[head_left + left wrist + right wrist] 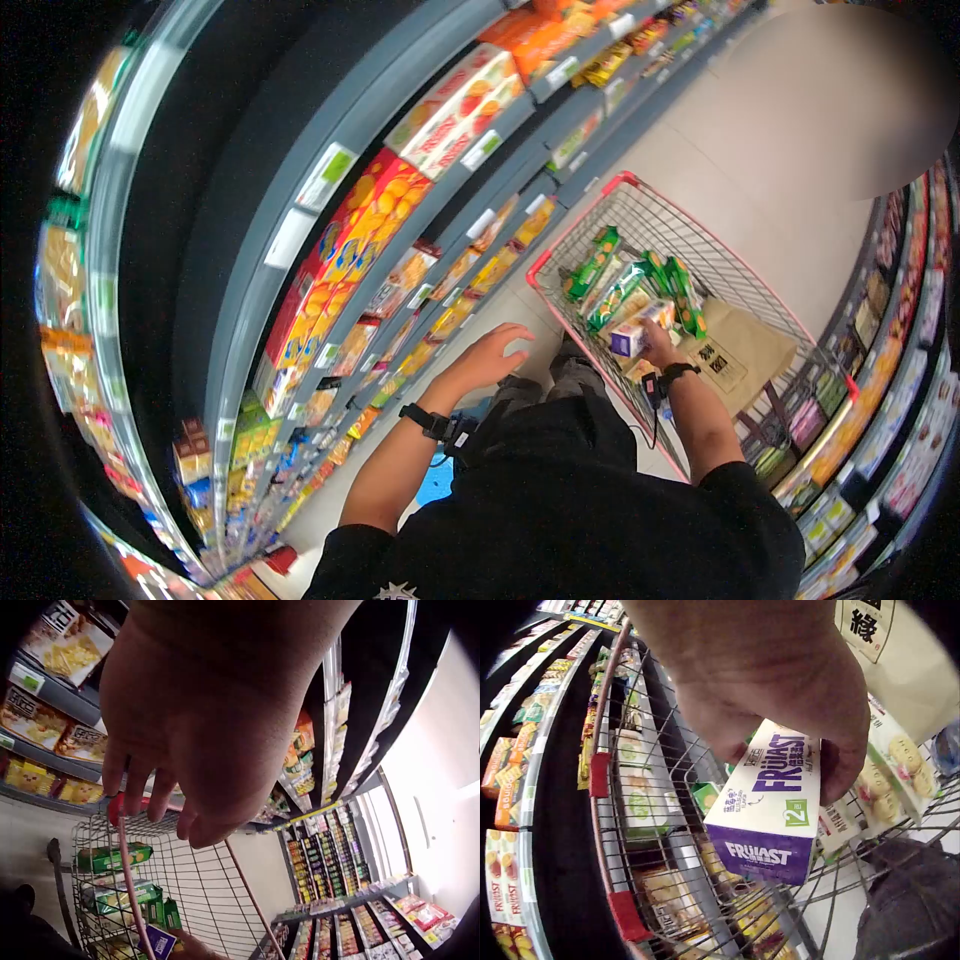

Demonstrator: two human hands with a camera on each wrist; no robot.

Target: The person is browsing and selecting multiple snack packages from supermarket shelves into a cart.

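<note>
My right hand (660,345) grips a white and purple snack box (772,791) marked FRUIAST, its purple end facing away from the wrist. The box is inside the wire shopping cart (705,232), over its packs. Thumb and fingers press against opposite sides of the box in the right wrist view. In the cart lie several green snack packs (592,266) and a brown paper bag (765,345). My left hand (487,360) holds nothing, its fingers loosely bent, in the air between the shelves and the cart.
A long shelf (400,190) of boxed snacks runs along the left, with red and yellow cartons (375,215) at its edge. Another stocked shelf (890,370) stands on the right, beyond the cart. Pale floor (690,140) stretches ahead. A blurred patch covers the upper right.
</note>
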